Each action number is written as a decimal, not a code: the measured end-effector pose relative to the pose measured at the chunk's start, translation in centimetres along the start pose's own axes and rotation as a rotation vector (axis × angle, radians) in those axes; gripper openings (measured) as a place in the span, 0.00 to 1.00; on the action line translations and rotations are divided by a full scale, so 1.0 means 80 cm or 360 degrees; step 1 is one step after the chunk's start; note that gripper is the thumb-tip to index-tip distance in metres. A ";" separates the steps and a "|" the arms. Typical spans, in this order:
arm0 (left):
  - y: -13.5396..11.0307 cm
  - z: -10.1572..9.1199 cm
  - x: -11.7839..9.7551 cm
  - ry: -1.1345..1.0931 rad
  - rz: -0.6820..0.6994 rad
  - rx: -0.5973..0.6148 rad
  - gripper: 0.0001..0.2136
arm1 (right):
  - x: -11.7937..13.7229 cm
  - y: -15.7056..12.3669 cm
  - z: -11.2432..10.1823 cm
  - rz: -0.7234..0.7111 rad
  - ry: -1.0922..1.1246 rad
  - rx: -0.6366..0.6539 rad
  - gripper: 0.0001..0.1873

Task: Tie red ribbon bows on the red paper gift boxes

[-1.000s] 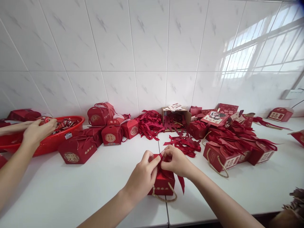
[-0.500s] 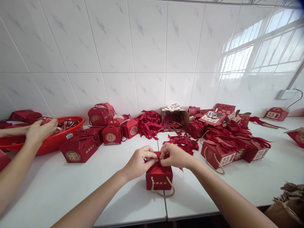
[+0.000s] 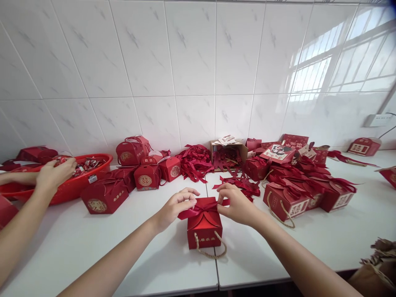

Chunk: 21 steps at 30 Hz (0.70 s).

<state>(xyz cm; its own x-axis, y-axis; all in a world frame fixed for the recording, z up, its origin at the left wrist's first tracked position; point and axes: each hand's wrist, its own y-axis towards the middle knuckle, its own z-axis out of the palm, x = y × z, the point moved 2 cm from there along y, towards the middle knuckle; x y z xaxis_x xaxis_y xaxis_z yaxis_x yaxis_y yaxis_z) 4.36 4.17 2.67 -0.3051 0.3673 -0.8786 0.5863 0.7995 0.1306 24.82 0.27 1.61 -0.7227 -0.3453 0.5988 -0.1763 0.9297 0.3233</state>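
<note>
A red gift box [image 3: 205, 231] with a twisted rope handle [image 3: 213, 255] stands upright on the white table in front of me. Across its folded top lies a dark red ribbon [image 3: 202, 208], crossed at the middle, with its ends spreading left and right. My left hand [image 3: 179, 206] pinches the ribbon at the box's left side, thumb and fingers closed. On the other side, my right hand [image 3: 233, 205] has thumb and index finger closed on the ribbon near the box's top right edge.
Another person's hands [image 3: 57, 171] work over a red basin [image 3: 103, 167] of wrapped sweets at left. Red boxes [image 3: 105, 196] stand nearby. Loose ribbons [image 3: 194, 161] lie by a cardboard box [image 3: 246, 153]. Several tied boxes [image 3: 284, 202] crowd the right. A brown bag [image 3: 377, 272] sits lower right.
My hands have moved apart from the centre of the box top, drawing the ribbon out to both sides. More of the ribbon and the box top now shows.
</note>
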 end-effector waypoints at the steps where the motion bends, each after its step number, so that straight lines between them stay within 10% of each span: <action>1: 0.002 0.002 0.000 -0.0030 -0.0026 0.0039 0.15 | 0.000 -0.001 0.001 0.0006 -0.0015 -0.0015 0.03; 8: 0.006 -0.013 0.012 0.0831 0.0171 -0.0061 0.15 | -0.001 -0.010 -0.001 0.0024 -0.0204 -0.0050 0.04; 13: -0.009 -0.019 0.016 0.1611 0.0746 -0.0379 0.14 | 0.001 -0.014 -0.002 0.0078 -0.0151 0.0037 0.04; 21: -0.019 -0.018 0.013 0.1755 0.0897 -0.0369 0.15 | 0.007 -0.020 -0.003 0.0082 -0.0149 0.0110 0.04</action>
<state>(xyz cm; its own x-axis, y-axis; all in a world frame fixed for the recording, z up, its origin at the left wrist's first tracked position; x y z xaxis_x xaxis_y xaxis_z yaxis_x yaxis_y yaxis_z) 2.05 4.00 2.23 -0.5844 0.7954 0.1608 0.7277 0.4260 0.5375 24.85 -1.42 1.58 -0.7906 -0.2866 0.5411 -0.1807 0.9535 0.2410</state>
